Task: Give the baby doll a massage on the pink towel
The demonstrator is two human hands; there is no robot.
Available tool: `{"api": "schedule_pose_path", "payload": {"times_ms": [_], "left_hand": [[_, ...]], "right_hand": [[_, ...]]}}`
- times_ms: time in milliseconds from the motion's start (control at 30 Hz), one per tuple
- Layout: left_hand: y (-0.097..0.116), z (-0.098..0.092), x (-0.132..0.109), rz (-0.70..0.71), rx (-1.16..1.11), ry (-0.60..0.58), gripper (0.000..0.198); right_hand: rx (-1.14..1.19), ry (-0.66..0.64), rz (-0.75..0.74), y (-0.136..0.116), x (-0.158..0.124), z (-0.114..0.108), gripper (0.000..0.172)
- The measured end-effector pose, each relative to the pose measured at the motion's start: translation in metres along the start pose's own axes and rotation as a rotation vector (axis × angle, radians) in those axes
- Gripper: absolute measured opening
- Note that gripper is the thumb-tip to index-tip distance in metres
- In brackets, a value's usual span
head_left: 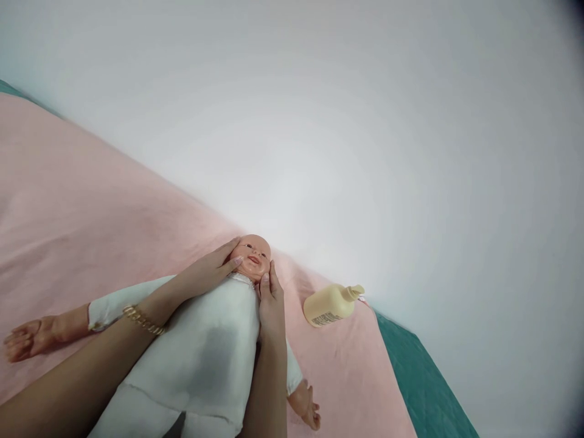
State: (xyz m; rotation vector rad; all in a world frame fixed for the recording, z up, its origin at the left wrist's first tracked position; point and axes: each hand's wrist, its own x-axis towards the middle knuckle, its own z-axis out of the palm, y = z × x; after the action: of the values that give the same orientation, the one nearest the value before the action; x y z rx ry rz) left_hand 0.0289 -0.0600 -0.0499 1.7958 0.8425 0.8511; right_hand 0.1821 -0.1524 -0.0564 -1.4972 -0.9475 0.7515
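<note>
A baby doll in white clothes lies on its back, its head toward the wall and its arms spread out to both sides. My left hand holds one side of the doll's head, with the thumb resting on its cheek. Against the other side, by the jaw, is my right hand, its fingers together and pointing up. Between them my two hands cup the head. My forearms cover part of the doll's body and sleeves. A beaded bracelet is on my left wrist.
A cream-coloured pump bottle lies to the right of the doll, its nozzle toward the wall. Under everything is a pink sheet, and green fabric shows past its right edge. A white wall rises behind.
</note>
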Motion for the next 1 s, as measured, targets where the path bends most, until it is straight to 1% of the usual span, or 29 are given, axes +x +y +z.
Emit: {"api": "schedule_pose_path", "payload": {"times_ms": [200, 367, 533, 633, 733, 800, 867, 933, 1000], "left_hand": [[-0.003, -0.001, 0.003, 0.029, -0.014, -0.042, 0.075], [-0.008, 0.002, 0.005, 0.039, 0.012, -0.001, 0.077], [-0.025, 0.007, 0.009, 0.021, -0.066, 0.027, 0.081], [-0.036, 0.011, 0.014, 0.024, -0.094, 0.038, 0.082], [-0.038, 0.011, 0.017, 0.027, -0.030, 0.046, 0.086], [-0.029, 0.005, 0.018, 0.025, 0.077, 0.069, 0.085], [-0.012, -0.006, 0.014, 0.022, 0.160, 0.114, 0.081], [0.012, -0.017, 0.004, 0.006, 0.166, 0.180, 0.076], [0.041, -0.026, -0.011, -0.023, 0.110, 0.231, 0.067]], "right_hand": [[-0.004, 0.014, -0.030, 0.007, 0.001, -0.001, 0.073], [0.012, 0.011, -0.056, 0.013, 0.003, -0.002, 0.073], [0.017, 0.014, -0.048, 0.015, 0.006, -0.002, 0.078], [0.019, 0.028, -0.053, 0.018, 0.008, 0.000, 0.078], [-0.004, 0.036, -0.052, 0.018, 0.008, 0.002, 0.076], [-0.065, 0.059, -0.049, 0.011, 0.006, 0.000, 0.072], [-0.165, 0.109, -0.061, -0.002, 0.002, -0.007, 0.066], [-0.244, 0.195, -0.089, -0.017, -0.003, -0.021, 0.059], [-0.253, 0.331, -0.150, -0.031, -0.009, -0.040, 0.053]]}}
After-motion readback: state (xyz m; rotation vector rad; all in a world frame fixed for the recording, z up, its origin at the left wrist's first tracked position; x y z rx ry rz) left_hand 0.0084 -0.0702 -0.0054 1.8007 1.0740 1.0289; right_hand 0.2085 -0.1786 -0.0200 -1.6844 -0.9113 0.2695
